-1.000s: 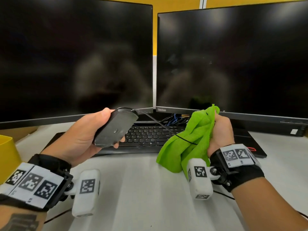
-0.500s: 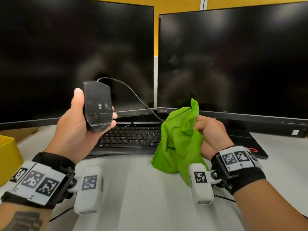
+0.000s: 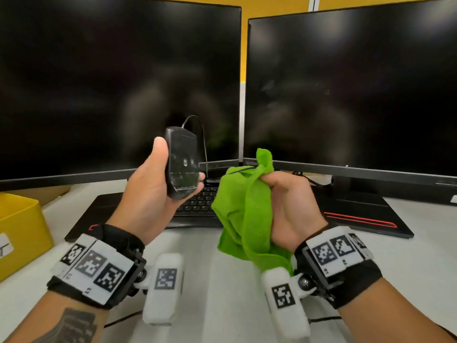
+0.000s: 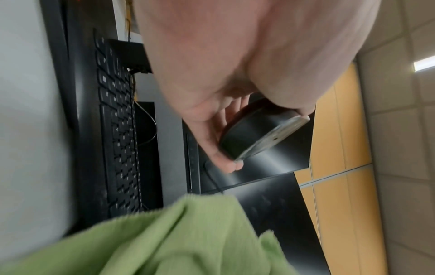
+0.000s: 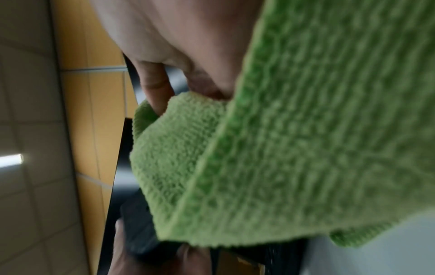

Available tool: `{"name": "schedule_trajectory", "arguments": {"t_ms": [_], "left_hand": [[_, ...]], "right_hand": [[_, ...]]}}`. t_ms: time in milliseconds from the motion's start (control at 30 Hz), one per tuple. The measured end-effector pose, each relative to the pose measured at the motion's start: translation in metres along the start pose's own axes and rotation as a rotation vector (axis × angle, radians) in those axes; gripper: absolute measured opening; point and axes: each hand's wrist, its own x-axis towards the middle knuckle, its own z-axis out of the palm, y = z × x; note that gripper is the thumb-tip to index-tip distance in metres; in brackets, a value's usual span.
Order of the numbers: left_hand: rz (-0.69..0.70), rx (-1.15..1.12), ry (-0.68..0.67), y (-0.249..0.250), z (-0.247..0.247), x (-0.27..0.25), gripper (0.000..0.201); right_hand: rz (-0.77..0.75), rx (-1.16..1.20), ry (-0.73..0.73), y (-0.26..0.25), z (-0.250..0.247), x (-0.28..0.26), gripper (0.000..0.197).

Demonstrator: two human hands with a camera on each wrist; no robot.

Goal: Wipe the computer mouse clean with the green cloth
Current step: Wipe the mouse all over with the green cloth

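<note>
My left hand (image 3: 170, 179) grips a black wired computer mouse (image 3: 181, 164) upright above the keyboard, its underside turned toward me, thumb on its left edge and fingers behind. In the left wrist view the mouse (image 4: 256, 134) sits in the curled fingers. My right hand (image 3: 277, 194) grips a bunched green cloth (image 3: 242, 214) just right of the mouse, a small gap between them. The green cloth (image 5: 282, 148) fills the right wrist view. The mouse cable (image 3: 204, 144) loops up and down behind the mouse.
Two dark monitors (image 3: 118, 82) (image 3: 351, 87) stand close behind the hands. A black keyboard (image 3: 197, 204) lies on a black desk mat (image 3: 366, 216) on the white desk (image 3: 222, 280). A yellow box (image 3: 22, 229) sits at the left edge.
My left hand has tipped the mouse up from flat to upright and carried it rightward toward the cloth. My right hand has turned the cloth and risen slightly.
</note>
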Motion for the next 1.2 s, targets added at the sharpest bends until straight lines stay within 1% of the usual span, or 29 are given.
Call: {"name": "schedule_trajectory", "arguments": {"t_ms": [100, 167, 200, 267, 333, 433, 500, 567, 633, 700, 767, 833, 933, 1000, 1100, 1200], "left_hand": [[-0.016, 0.040, -0.068, -0.009, 0.006, 0.001, 0.057], [-0.020, 0.073, -0.090, -0.014, 0.008, 0.000, 0.059], [-0.018, 0.096, -0.099, -0.015, 0.008, 0.000, 0.060], [-0.018, 0.157, -0.129, -0.020, 0.009, -0.002, 0.062], [-0.038, 0.194, -0.150, -0.025, 0.011, -0.004, 0.063], [-0.094, 0.179, -0.226, -0.034, 0.018, -0.009, 0.060], [-0.120, 0.164, -0.286, -0.036, 0.021, -0.010, 0.063], [-0.134, 0.137, -0.315, -0.037, 0.021, -0.009, 0.066], [-0.150, 0.104, -0.331, -0.036, 0.020, -0.008, 0.068], [-0.164, 0.092, -0.374, -0.037, 0.020, -0.010, 0.072], [-0.172, 0.091, -0.407, -0.040, 0.021, -0.010, 0.073], [-0.182, 0.081, -0.421, -0.042, 0.020, -0.011, 0.073], [-0.187, 0.058, -0.404, -0.042, 0.018, -0.009, 0.071], [-0.185, 0.046, -0.383, -0.040, 0.017, -0.008, 0.068], [-0.193, 0.071, -0.349, -0.039, 0.018, -0.009, 0.064], [-0.205, 0.097, -0.357, -0.039, 0.020, -0.013, 0.065]], "right_hand": [[-0.026, 0.028, -0.107, 0.009, 0.012, 0.000, 0.036], [-0.118, 0.004, -0.074, 0.013, 0.014, 0.003, 0.032], [-0.178, -0.017, -0.044, 0.013, 0.013, 0.005, 0.036], [-0.271, -0.091, -0.011, 0.012, 0.015, 0.006, 0.039], [-0.323, -0.164, -0.045, 0.011, 0.017, 0.005, 0.035], [-0.397, -0.346, -0.090, 0.016, 0.022, 0.003, 0.042], [-0.460, -0.478, -0.093, 0.021, 0.022, 0.005, 0.039], [-0.524, -0.534, -0.060, 0.022, 0.020, 0.004, 0.036], [-0.585, -0.524, -0.011, 0.019, 0.020, 0.004, 0.033], [-0.615, -0.467, 0.057, 0.016, 0.019, 0.004, 0.026], [-0.583, -0.370, 0.098, 0.014, 0.019, 0.006, 0.018], [-0.554, -0.338, 0.109, 0.013, 0.016, 0.008, 0.016], [-0.513, -0.343, 0.034, 0.013, 0.012, 0.008, 0.027], [-0.510, -0.410, -0.007, 0.018, 0.011, 0.009, 0.044], [-0.544, -0.528, -0.007, 0.025, 0.013, 0.008, 0.062], [-0.564, -0.505, 0.026, 0.022, 0.014, 0.007, 0.077]]}}
